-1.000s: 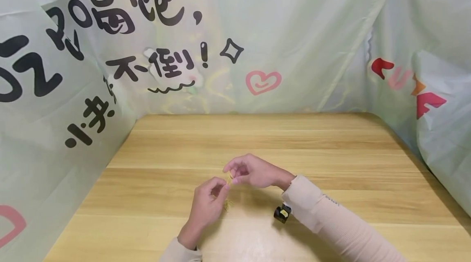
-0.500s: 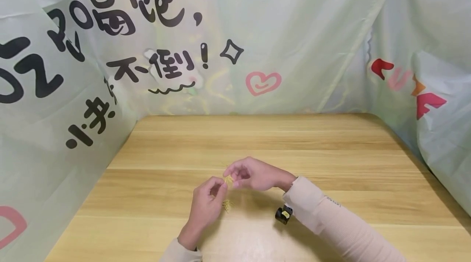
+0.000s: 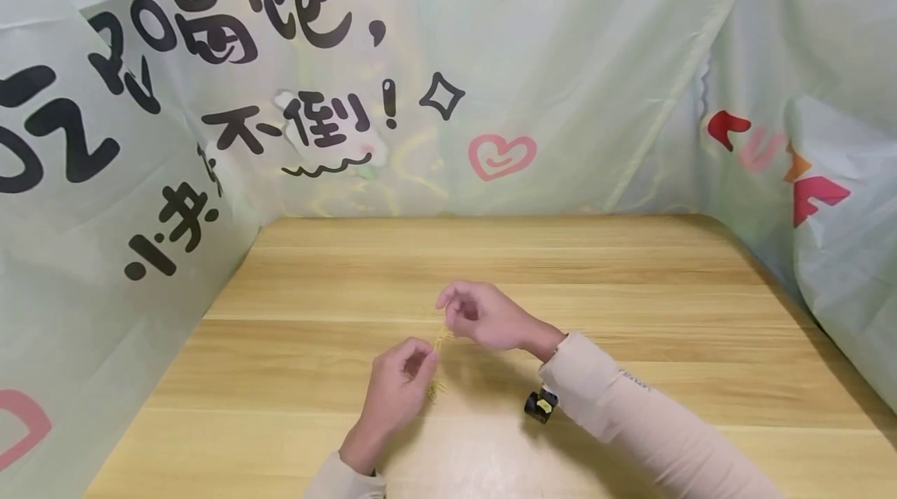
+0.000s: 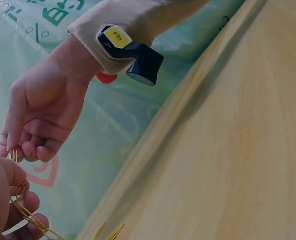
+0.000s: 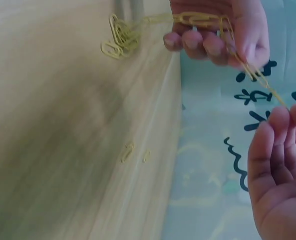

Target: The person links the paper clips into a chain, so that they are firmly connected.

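Observation:
A chain of linked gold paper clips point(image 3: 441, 339) stretches between my two hands above the table. My left hand point(image 3: 398, 386) pinches it between thumb and fingers; in the left wrist view, part of it trails point(image 4: 25, 210) across that hand's fingers. My right hand point(image 3: 487, 316), higher and further right, pinches the clip at the chain's end, as the right wrist view shows. From the left hand the chain runs down to a small heap of gold paper clips point(image 5: 122, 37) on the tabletop. Whether every clip in the heap is linked, I cannot tell.
Two loose paper clips point(image 5: 128, 151) lie on the wooden table point(image 3: 631, 289). A small black wrist camera point(image 3: 540, 406) with a yellow label sits at the right sleeve. Printed cloth point(image 3: 561, 79) hangs around the table's back and sides.
My right hand dipped slightly, then rose away from the left hand, drawing the clip chain out straighter between them. My left hand has hardly moved.

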Demonstrator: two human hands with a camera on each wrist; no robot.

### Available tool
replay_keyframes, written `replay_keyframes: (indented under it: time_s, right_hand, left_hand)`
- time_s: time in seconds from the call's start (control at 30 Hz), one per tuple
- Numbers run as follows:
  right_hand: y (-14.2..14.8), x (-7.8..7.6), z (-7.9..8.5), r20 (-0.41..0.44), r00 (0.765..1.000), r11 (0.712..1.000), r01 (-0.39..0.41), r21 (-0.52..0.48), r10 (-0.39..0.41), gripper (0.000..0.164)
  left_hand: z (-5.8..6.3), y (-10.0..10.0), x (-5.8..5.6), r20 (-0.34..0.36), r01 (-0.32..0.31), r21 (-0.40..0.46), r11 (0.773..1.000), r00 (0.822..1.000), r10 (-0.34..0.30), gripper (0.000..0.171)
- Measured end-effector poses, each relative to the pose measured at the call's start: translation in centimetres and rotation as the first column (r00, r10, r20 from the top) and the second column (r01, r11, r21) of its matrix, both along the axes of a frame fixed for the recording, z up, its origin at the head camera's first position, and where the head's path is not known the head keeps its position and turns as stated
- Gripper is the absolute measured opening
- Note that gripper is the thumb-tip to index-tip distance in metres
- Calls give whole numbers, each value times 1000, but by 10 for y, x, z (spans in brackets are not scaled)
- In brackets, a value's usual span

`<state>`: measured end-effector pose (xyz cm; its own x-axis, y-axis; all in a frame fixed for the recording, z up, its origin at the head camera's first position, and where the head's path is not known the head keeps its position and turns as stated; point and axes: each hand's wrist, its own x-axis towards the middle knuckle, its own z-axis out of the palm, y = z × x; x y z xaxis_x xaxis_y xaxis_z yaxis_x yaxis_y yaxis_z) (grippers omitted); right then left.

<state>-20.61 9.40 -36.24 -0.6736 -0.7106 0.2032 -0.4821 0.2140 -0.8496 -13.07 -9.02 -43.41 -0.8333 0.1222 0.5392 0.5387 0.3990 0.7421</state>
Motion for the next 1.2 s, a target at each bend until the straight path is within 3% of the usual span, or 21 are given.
replay_keyframes:
  time_s: [0.1, 0.27, 0.53, 0.87, 1.03, 1.2]
  right_hand:
    - [-4, 3, -1, -13, 1000, 1000, 24, -14, -25, 20]
    - [-8, 5, -1, -29, 1000, 1000, -6, 17, 7, 21]
    - [-14, 11, -5, -17, 997, 997, -69, 32, 69, 20]
    - [-10, -7, -15, -81, 993, 992, 92, 84, -85, 10]
    - [-12, -13, -26, -102, 981, 957, 183, 223, -164, 9]
    - [-14, -18, -35, -79, 982, 890, 189, 414, -172, 12]
  left_hand:
    - [0, -1, 0, 29, -14, -28, 1000, 999, 15, 2]
    - [2, -1, 2, 103, -76, -19, 997, 992, 77, 16]
    - [-5, -1, 5, 19, -29, -6, 1000, 999, 29, 6]
    - [2, 0, 2, -4, -86, 55, 995, 996, 87, 7]
    - [5, 1, 2, -12, -95, 87, 992, 995, 96, 7]
    - [5, 2, 2, -6, -93, 96, 991, 996, 94, 8]
